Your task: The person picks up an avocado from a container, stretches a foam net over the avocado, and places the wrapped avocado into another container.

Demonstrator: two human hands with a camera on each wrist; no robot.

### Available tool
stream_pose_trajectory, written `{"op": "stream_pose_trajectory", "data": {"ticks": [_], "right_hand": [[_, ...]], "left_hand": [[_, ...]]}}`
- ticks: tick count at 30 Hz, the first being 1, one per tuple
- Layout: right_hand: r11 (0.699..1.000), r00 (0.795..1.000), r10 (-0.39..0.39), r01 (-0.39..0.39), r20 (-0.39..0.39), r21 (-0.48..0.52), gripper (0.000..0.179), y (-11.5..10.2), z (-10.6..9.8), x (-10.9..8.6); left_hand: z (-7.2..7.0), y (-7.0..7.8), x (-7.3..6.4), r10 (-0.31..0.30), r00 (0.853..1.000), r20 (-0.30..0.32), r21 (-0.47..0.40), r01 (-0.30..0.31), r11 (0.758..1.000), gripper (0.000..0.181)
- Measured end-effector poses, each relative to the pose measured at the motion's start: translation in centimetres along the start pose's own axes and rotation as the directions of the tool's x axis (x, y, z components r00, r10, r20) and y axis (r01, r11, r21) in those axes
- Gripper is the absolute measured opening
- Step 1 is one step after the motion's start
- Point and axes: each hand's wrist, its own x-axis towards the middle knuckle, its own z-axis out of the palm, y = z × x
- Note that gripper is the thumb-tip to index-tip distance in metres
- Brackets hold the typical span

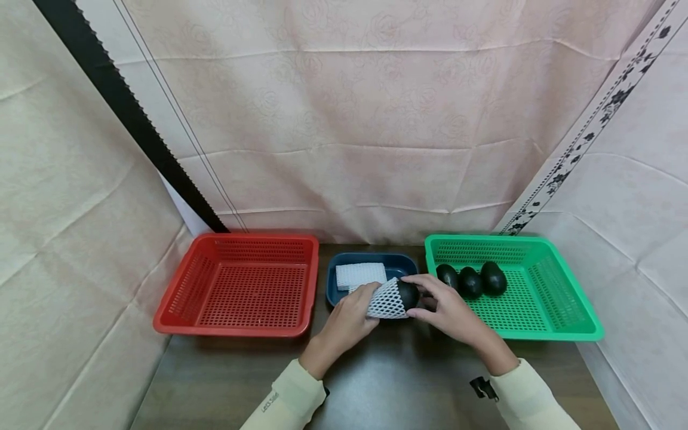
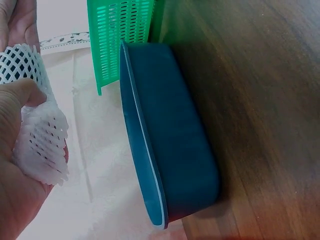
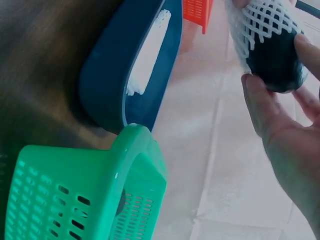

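A black, egg-shaped avocado (image 1: 408,294) sits partly inside a white foam net sleeve (image 1: 388,300), its bare end pointing right. My left hand (image 1: 348,316) grips the sleeve, and in the left wrist view the thumb lies across the mesh, whose loose end is bunched at the palm. At the bare end, my right hand (image 1: 448,310) holds the avocado between thumb and fingers, as the right wrist view also shows. Both hands are in front of a dark blue tray (image 1: 344,258), in which flat white foam nets (image 1: 360,275) lie.
On the right, a green basket (image 1: 559,298) holds several dark avocados (image 1: 493,279) along its left side. A red basket (image 1: 252,292) with a perforated floor stands on the left. Pale cloth (image 1: 376,119) hangs behind the wooden table (image 1: 387,382).
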Motion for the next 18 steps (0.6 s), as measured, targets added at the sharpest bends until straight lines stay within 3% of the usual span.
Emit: {"op": "stream_pose_trajectory", "data": {"ticks": [11, 18], "right_hand": [[0.99, 0.997, -0.059, 0.052, -0.055, -0.134, 0.058, -0.9, 0.3, 0.5], [0.946, 0.985, -0.168, 0.15, -0.039, -0.286, 0.061, -1.6, 0.7, 1.2]], "left_hand": [[0.0, 0.0, 0.1, -0.057, 0.998, 0.004, -0.005, 0.057, 0.998, 0.067], [0.1, 0.2, 0.2, -0.077, 0.997, 0.015, -0.016, 0.077, 0.997, 0.073]]}}
